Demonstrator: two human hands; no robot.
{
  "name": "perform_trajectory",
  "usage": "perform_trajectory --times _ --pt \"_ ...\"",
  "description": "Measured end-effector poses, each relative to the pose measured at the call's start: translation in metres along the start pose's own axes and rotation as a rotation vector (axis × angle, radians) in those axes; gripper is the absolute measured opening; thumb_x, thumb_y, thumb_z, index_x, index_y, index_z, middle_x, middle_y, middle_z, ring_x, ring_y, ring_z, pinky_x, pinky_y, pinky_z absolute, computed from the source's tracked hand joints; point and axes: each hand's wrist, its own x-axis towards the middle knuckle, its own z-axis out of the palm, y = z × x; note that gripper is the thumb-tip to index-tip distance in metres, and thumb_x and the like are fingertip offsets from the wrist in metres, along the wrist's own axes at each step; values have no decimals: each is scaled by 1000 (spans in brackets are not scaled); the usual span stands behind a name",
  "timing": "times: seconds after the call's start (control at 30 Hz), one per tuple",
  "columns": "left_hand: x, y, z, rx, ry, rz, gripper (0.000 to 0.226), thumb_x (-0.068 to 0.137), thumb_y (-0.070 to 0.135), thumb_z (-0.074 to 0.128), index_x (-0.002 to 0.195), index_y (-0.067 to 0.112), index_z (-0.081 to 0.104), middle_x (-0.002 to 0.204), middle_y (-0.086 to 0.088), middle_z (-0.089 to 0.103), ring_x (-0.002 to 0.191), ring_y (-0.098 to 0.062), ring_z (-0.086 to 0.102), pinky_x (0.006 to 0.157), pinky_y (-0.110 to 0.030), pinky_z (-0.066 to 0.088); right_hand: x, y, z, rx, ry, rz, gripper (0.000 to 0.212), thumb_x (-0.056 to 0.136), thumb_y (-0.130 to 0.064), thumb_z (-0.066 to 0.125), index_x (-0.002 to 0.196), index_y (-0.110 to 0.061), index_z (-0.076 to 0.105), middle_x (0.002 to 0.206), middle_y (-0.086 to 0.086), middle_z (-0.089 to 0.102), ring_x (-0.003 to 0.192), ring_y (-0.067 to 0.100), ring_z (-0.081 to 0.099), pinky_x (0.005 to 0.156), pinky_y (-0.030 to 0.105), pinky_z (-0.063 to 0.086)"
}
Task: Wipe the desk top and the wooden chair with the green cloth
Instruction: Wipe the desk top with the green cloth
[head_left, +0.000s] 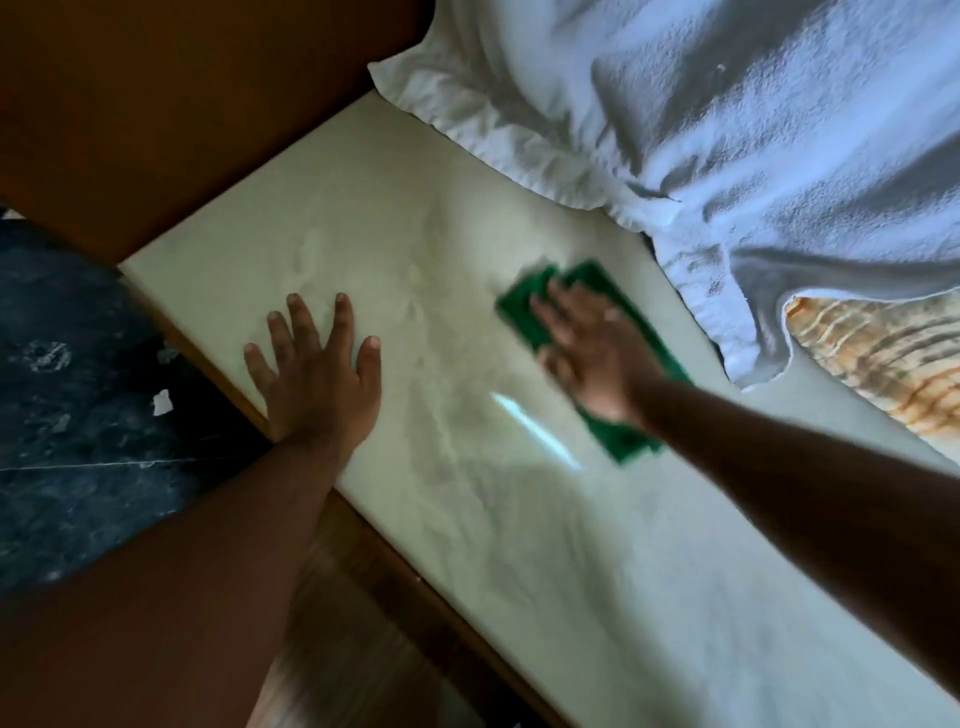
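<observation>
The pale, glossy desk top runs diagonally from the upper left to the lower right. The green cloth lies flat on it near its far edge. My right hand presses down on the cloth with fingers spread, blurred by motion. My left hand rests flat on the bare desk top near its left edge, fingers apart, holding nothing. No wooden chair is recognisable in view.
White bedding with a pillow corner overlaps the desk's far side. A striped orange and white fabric lies at the right. A dark wooden panel stands at the upper left. Dark marble floor shows on the left.
</observation>
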Motion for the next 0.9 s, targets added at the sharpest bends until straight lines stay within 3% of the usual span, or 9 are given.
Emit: perform_trajectory --times 0.07,0.13,0.3,0.4,0.5,0.57,0.67,0.77,0.9 --pt "0 -1 2 1 5 0 66 96 62 10 157 36 7 168 -14 4 154 -36 5 119 -59 1 45 7 -12 40 -12 238 61 103 -43 37 156 -16 24 163 18 20 148 38 23 119 46 22" --pt "1 -3 3 -10 12 7 66 96 62 10 157 36 7 168 -15 5 154 -36 4 119 -59 0 54 -16 -2 47 17 354 63 101 -47 26 158 -19 18 165 15 14 149 36 16 120 46 17" --pt "-1 -4 0 -18 -9 10 70 93 65 6 157 36 7 167 -15 5 153 -36 4 119 -60 1 -109 -119 46 87 -60 -50 62 99 -50 28 157 -27 22 164 10 20 150 34 18 121 48 11" --pt "-2 -3 -2 -19 -10 22 71 93 66 5 157 35 9 167 -15 6 153 -37 6 118 -61 1 -228 -64 44 140 -65 -5 61 100 -53 33 156 -31 25 165 3 17 149 30 22 122 39 9" --pt "-2 -3 -3 5 -5 24 71 93 66 4 156 34 12 167 -16 9 152 -38 10 118 -62 3 -308 38 28 107 46 608 73 93 -59 30 151 -16 38 160 9 25 143 39 33 120 46 19" --pt "0 -3 -3 7 -9 18 71 93 66 5 156 34 12 167 -16 9 152 -38 9 118 -62 3 -326 75 23 95 39 1011 82 88 -63 18 155 -17 28 163 14 19 147 38 23 120 49 19" --pt "1 -3 -1 10 -29 4 70 94 65 8 156 35 11 167 -15 6 153 -38 6 118 -61 -1 -287 72 26 89 33 1233 74 93 -55 18 158 -18 18 166 12 11 150 33 15 121 41 12" --pt "0 -3 -1 43 -38 11 70 94 66 9 157 34 8 167 -16 3 153 -39 4 118 -61 -2 -223 30 27 129 43 1089 66 99 -47 27 158 -19 17 166 10 9 151 30 10 122 40 7" --pt "-9 -4 -17 45 -194 51 74 93 70 10 157 35 -1 168 -14 -7 153 -39 -6 119 -61 -7 -198 -67 40 15 -90 253 64 99 -47 23 157 -20 21 165 13 17 149 37 16 120 48 14"
